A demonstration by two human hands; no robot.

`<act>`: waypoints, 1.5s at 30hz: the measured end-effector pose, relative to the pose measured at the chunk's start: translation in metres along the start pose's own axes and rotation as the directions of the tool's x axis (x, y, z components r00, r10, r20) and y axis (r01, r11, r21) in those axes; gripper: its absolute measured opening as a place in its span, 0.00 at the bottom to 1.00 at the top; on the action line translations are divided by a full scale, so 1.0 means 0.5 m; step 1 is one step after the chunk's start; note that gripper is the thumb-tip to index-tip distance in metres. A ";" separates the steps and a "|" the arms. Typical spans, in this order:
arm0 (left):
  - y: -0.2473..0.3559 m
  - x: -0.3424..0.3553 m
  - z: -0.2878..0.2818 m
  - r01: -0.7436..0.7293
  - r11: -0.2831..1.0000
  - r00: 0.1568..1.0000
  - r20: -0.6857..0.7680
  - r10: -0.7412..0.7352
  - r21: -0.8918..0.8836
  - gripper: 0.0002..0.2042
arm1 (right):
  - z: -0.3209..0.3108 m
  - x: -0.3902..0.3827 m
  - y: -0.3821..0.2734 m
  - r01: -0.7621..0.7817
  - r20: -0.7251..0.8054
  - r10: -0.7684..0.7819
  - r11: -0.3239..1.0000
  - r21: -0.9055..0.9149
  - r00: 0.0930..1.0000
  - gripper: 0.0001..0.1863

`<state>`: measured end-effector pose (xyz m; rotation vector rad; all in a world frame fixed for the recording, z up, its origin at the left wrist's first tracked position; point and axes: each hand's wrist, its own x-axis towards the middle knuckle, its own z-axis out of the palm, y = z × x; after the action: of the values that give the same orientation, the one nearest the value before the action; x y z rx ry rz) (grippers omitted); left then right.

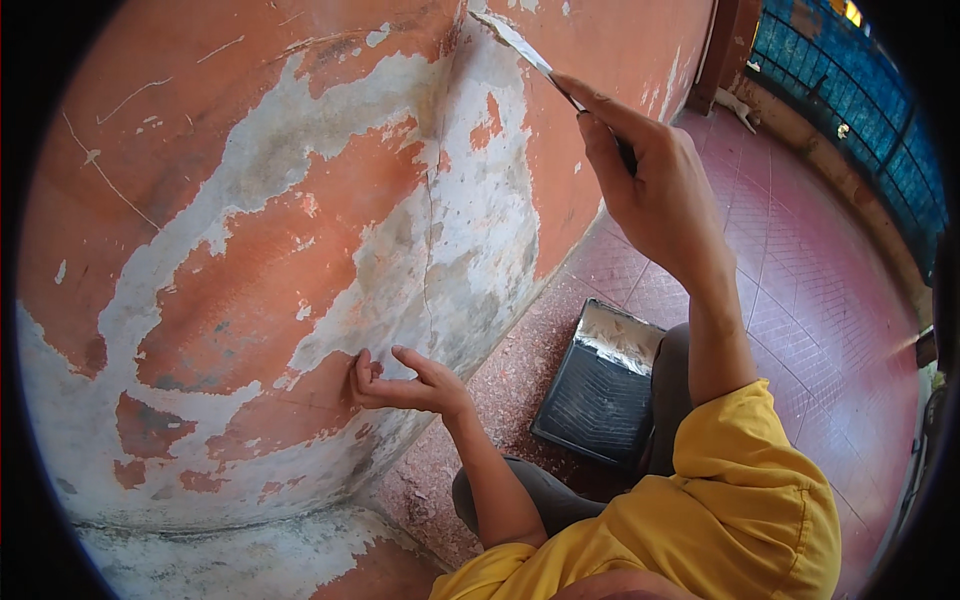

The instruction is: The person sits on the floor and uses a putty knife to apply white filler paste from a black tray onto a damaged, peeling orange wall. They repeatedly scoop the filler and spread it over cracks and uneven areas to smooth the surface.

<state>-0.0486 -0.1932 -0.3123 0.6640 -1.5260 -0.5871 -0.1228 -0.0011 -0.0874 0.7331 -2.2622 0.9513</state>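
My right hand [650, 180] is raised and grips a putty knife [520, 45], its narrow metal blade laid against the wall high up, smeared with pale filler. My left hand [405, 385] rests lower down with its fingertips touching the wall [250, 250], fingers loosely spread and holding nothing. The wall is orange-red paint with large flaked patches of bare grey-white plaster and a thin vertical crack [430, 220] running down between the two hands.
A dark rectangular tray [600, 385] with a foil-lined end lies on the red tiled floor [800, 280] beside my knee. Paint chips litter the floor at the wall's foot. A blue railing [860, 90] runs along the far right.
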 end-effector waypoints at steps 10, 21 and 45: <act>-0.011 0.001 -0.006 0.010 1.000 1.000 -0.016 -0.009 0.021 0.16 | 0.044 -0.015 -0.005 0.130 -0.003 -0.130 0.991 -0.031 0.992 0.21; -0.004 -0.006 0.001 -0.056 0.998 0.998 -0.025 0.056 -0.006 0.13 | 0.039 -0.216 0.055 -0.043 0.679 -0.206 0.943 0.330 0.705 0.21; 0.145 -0.037 -0.053 -0.085 0.993 0.927 0.372 0.050 0.079 0.09 | 0.063 -0.521 0.663 -0.934 0.926 0.128 0.061 0.351 0.356 0.13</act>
<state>-0.0262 -0.1286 -0.2720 0.5902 -1.9321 -0.6153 -0.1746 0.2406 -0.4303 0.4432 -2.5278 3.1309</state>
